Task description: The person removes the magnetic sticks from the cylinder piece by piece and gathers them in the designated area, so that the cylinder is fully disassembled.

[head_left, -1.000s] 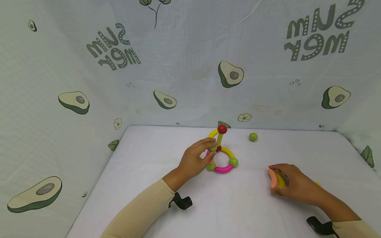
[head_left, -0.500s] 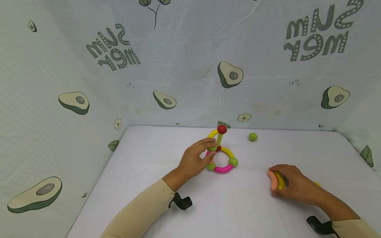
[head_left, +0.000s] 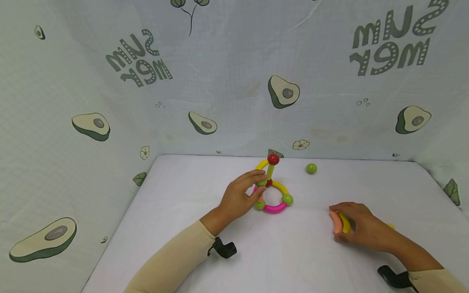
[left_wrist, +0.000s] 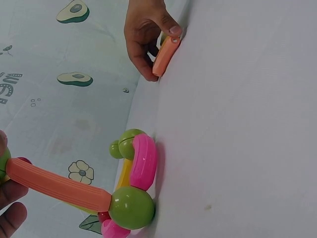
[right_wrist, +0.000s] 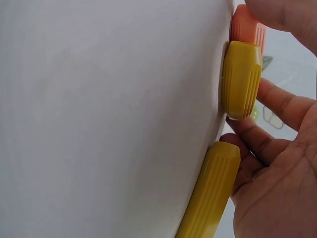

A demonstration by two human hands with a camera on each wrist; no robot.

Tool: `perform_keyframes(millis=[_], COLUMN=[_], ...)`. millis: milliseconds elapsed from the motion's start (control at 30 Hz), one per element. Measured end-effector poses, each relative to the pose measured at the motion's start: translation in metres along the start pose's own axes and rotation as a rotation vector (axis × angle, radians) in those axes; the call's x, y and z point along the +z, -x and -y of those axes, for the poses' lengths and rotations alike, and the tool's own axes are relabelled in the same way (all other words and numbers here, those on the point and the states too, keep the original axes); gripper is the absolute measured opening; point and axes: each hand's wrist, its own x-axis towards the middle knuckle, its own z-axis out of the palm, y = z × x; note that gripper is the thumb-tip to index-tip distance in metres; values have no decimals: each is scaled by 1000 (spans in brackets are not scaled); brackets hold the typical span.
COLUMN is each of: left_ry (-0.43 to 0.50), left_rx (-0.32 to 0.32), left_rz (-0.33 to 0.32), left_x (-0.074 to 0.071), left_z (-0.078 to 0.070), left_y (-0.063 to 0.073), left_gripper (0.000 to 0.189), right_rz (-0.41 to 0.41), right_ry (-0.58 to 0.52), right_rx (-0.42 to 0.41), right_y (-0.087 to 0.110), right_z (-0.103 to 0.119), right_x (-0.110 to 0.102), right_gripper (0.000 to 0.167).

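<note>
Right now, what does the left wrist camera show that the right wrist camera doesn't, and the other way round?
Only the left wrist view clearly shows the left hand and the joined toy of balls and curved sticks it holds.

Only the right wrist view shows the lower yellow piece, and only it clearly shows the upper yellow piece beside the orange piece.

Both share the right hand, the orange piece it grips, the white tabletop and the printed backdrop.

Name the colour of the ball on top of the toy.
Red; the ball shows best in the head view.
</note>
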Motion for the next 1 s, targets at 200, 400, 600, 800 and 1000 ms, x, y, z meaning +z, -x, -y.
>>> perform_keyframes(millis=[200,400,600,800,1000], left_ry=[0,-51,-151,-154,-117], left_rx=[2,30,64,9,-34], left_rz=[-3,5,13,13,-11], left_x=[1,1,0,-4,-8], left_z=[1,2,2,-1,6], left_y=[1,2,5,5,12], left_gripper=[42,45,57,71,74], right_rz=[-5,11,-28,-28,-3], right_ry=[6,34,18,-27,-22], right_rx=[-9,-3,-80,-72,-36], right_y=[0,-2,-8,-17,-30], right_z=[-1,0,12,34,54], right_x=[0,-4,-8,-7,0], right_gripper=[78,82,75,69,65])
